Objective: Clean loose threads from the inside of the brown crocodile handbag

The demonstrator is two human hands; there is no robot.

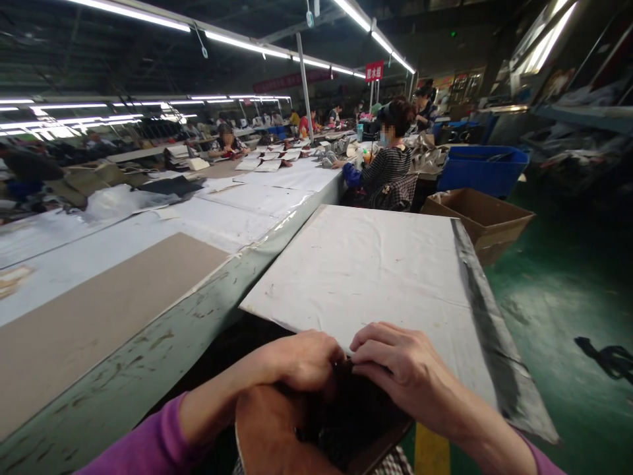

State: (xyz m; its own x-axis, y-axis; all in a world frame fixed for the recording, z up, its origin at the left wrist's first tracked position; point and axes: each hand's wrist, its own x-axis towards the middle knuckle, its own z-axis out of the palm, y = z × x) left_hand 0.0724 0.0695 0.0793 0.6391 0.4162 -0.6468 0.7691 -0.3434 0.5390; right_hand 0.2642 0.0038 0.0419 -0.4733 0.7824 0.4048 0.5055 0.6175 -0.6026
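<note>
My left hand (311,361) is closed, its fingers curled down over dark material at the near edge of the white-covered board. Opposite it, my right hand (398,359) has bent fingers pressed together on the same dark material. Both hands grip a brown leather-like piece (270,425) with a black inner side, which lies over my lap and hangs below the board. A brown flap of it bulges under my left wrist. My fingertips and the exact spot they pinch are partly hidden. The white-covered board (366,264) extends just beyond my hands.
Along the left runs a long white table (198,224) with a grey-brown sheet (123,284) and clear plastic (119,201). A co-worker (390,158) sits ahead, beyond the board. To the right stand a cardboard box (482,218) and a blue bin (479,171) on green floor.
</note>
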